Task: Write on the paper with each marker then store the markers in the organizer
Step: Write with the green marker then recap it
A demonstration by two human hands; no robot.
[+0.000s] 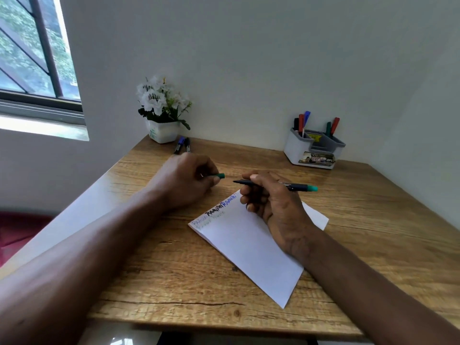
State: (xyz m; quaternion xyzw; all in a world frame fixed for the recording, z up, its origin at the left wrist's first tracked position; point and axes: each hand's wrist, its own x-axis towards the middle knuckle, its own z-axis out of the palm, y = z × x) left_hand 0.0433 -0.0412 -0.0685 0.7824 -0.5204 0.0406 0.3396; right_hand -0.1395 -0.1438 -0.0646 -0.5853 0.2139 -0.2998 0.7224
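The paper (pixel 249 245) carries a handwritten black word (pixel 214 210) that reads roughly "RAAVAN", with a similar blue word (pixel 230 204) just beside it; the fainter writing nearby is illegible. On the organizer (pixel 293 148), the label (pixel 316 158) is too blurred to read.

Home desk corner, likely a study nook. Wood-grain tabletop (pixel 174 282) pushed into plain white walls (pixel 249 58). Barred window (pixel 37 58) upper left of the frame, trees outside. Potted white flowers (pixel 161 113) at the back, desk organizer (pixel 314 148) with markers upper right. Paper (pixel 249 245) at centre. No office or lab gear.
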